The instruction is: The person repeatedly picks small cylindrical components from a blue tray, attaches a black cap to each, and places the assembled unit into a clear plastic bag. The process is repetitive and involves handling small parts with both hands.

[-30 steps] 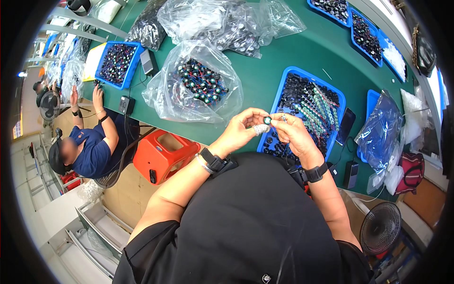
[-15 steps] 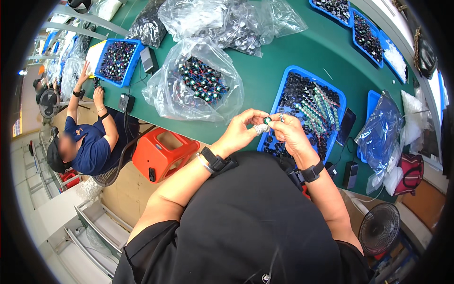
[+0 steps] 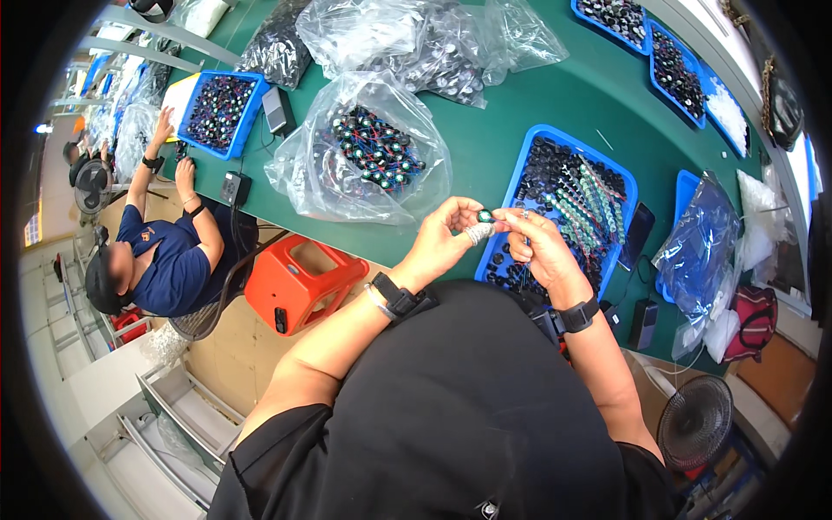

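My left hand (image 3: 440, 247) pinches a small round black part with a green top (image 3: 485, 216). Silvery wrapping covers one of its fingers. Close against it, my right hand (image 3: 549, 253) is closed at the fingertips by the part's right side; whatever sits between those fingertips is too small to make out. Both hands are over the near left edge of a blue tray (image 3: 518, 169). Loose black round pieces (image 3: 555, 158) fill the tray, and strips of green-topped pieces with red wires (image 3: 588, 206) lie across them.
Left of the tray, a clear plastic bag (image 3: 299, 178) holds wired round parts (image 3: 377, 149). A phone (image 3: 638, 234) and a blue tray under a plastic bag (image 3: 700, 234) are to the right. A co-worker (image 3: 169, 269) sits at left beside a red stool (image 3: 299, 282).
My right fingertips have shifted slightly right of the round part, which now shows more of its green top. My left hand keeps its pinch.
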The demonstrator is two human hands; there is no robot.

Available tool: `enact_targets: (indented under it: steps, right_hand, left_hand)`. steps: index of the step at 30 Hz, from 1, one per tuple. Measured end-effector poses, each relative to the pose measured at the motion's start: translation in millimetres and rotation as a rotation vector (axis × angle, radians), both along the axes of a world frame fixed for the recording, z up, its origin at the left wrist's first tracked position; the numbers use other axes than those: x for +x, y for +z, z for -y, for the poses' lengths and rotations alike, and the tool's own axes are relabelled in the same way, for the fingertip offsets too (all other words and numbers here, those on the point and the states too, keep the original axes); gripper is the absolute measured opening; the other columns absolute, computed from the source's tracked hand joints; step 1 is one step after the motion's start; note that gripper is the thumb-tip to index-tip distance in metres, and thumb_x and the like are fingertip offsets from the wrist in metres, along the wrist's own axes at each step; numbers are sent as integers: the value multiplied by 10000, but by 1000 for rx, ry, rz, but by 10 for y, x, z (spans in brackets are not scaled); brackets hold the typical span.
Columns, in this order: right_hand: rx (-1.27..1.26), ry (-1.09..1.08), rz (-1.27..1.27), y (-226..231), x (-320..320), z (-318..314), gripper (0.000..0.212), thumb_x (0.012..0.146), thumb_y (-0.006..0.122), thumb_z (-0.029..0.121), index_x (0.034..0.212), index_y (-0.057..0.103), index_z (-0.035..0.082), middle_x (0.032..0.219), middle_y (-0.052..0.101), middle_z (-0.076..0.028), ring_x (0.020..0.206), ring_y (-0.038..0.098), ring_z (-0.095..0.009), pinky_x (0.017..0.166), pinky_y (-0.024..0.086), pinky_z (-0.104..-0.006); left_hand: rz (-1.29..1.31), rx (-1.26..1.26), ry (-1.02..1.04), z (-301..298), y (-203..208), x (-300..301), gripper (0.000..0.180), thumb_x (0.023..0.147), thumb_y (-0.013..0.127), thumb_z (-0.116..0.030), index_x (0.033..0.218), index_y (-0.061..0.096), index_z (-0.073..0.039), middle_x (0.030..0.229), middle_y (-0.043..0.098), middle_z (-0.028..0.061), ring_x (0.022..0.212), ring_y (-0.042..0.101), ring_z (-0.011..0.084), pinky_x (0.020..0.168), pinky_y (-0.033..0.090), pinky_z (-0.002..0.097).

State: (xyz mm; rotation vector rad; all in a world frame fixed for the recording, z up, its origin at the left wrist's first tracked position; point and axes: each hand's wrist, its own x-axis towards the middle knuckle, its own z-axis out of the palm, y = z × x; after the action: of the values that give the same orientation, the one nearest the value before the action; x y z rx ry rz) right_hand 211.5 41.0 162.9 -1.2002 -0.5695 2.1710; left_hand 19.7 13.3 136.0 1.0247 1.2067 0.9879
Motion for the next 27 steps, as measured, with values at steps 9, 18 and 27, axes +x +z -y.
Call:
enact_targets:
  steps: [9,18,27]
  right_hand:
    - [-24,-330,281,-347,412,46,289,923,555,208,1155,523,39,944,621,-77,646,532,-100,529,432,-230]
    - [-54,-269,361,-661,842,440,290,948,523,253,1174,563,77,873,600,-24,659,504,-64,568,415,-219]
    - [-94,-288,350,-736,871,651,256,937,558,275,1088,590,70,831,596,-1,623,501,-55,537,391,-198]
  left_hand:
    - [-600,243,719,-388,14,-818,555,821,682,-110,1295,410,-16,1208,513,150,1066,514,239,931,410,349]
    - [-669,361,-588,-65,-477,303,278,781,675,-177,1017,656,-31,1000,640,135,986,569,296,872,453,403]
    - [-1231,661,-852,72,-819,812,230,729,628,-141,947,647,-70,874,581,81,874,519,266,815,396,359]
